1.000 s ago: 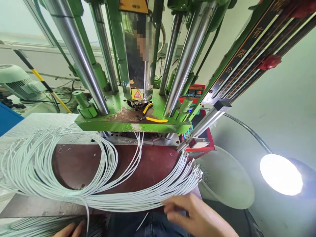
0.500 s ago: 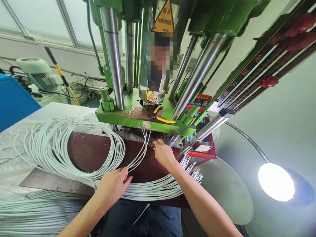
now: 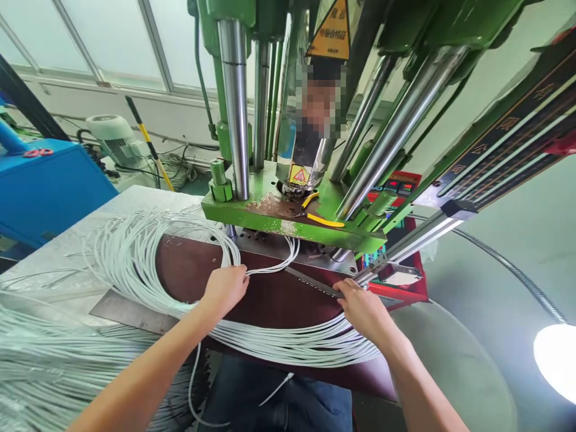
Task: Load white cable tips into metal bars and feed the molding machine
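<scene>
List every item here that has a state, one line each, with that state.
left hand: closed, pinching white cables
right hand: gripping end of flat metal strip
white cables: looped on plate, several ends run under the press
metal strip: flat on dark plate
green press platen: raised above plate
yellow-handled pliers: lying on platen
lamp: lit

This is a factory workshop. A green vertical press machine (image 3: 292, 216) with steel columns (image 3: 236, 102) stands at 12 o'clock, many white cables (image 3: 135, 258) lie at 9 o'clock, a blue machine (image 3: 49, 186) at 10 o'clock.
</scene>
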The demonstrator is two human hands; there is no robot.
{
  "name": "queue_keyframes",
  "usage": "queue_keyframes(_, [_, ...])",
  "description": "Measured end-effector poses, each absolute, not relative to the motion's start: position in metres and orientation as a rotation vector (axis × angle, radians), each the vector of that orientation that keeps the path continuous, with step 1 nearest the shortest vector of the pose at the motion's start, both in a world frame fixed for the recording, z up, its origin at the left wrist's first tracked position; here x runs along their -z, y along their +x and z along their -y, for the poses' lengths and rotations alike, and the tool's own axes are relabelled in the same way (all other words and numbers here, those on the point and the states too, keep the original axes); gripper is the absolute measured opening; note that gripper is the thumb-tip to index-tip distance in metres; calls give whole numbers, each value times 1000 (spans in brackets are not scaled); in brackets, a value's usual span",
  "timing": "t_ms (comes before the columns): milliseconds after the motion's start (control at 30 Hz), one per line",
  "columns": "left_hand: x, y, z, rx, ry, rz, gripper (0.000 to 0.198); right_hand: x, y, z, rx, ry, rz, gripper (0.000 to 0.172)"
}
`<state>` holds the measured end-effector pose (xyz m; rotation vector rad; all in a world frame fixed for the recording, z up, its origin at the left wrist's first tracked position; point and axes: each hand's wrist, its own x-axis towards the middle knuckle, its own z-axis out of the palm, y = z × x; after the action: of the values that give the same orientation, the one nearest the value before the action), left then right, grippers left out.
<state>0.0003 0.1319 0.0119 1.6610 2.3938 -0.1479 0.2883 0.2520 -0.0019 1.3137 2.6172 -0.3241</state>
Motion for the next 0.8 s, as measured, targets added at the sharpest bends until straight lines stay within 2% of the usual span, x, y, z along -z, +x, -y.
queue_keyframes(167, [-5, 13, -119, 137, 1666, -2376, 30, 9, 304, -260, 391, 1264, -2639, 27])
queue_keyframes(467, [-9, 4, -131, 129, 1600, -2434, 25, 5, 312, -251, 342, 1296, -2650, 28])
queue_keyframes(733, [-18, 29, -111, 167, 1775, -2188, 30, 6, 310, -255, 329, 1341, -2666, 29])
queue_keyframes(800, [-20, 31, -108, 178, 1810, -2144, 26, 5, 314, -260, 304, 1348, -2657, 29])
